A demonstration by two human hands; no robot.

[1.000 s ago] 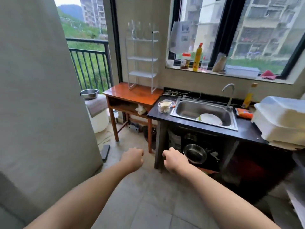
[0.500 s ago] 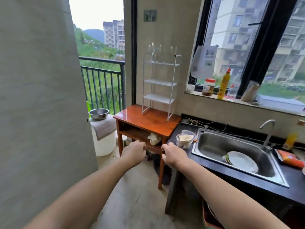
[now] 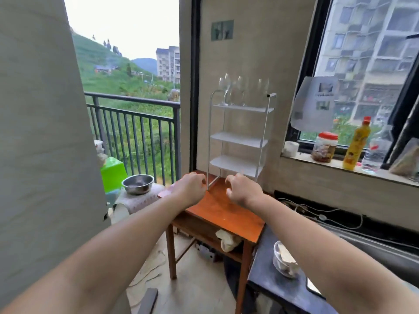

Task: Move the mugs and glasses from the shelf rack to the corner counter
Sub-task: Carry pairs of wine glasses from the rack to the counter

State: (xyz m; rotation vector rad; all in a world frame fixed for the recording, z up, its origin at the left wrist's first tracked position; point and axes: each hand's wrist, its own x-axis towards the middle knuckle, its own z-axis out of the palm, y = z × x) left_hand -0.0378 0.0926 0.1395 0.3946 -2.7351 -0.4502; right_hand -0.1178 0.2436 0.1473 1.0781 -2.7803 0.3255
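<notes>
A white three-tier shelf rack [image 3: 238, 138] stands at the back of a small orange-brown wooden table [image 3: 223, 214] against the wall. Several clear stemmed glasses [image 3: 240, 90] stand on its top tier; the two lower tiers hold nothing I can see. My left hand [image 3: 192, 188] and my right hand [image 3: 243, 190] are stretched out in front of the rack's base, below its lowest tier, fingers loosely curled and holding nothing. Both hands are well below the glasses.
A dark counter [image 3: 267, 279] with a clear bowl [image 3: 284, 261] adjoins the table on the right. Jars and bottles [image 3: 354, 146] line the window sill. A steel bowl [image 3: 138, 184] sits left by the balcony railing [image 3: 133, 132]. A large grey surface [image 3: 40, 132] fills the left side.
I have come closer to the rack and the view has tilted up; the sink has left the view. Both hands rose from table height toward the rack's base and their fingers loosened.
</notes>
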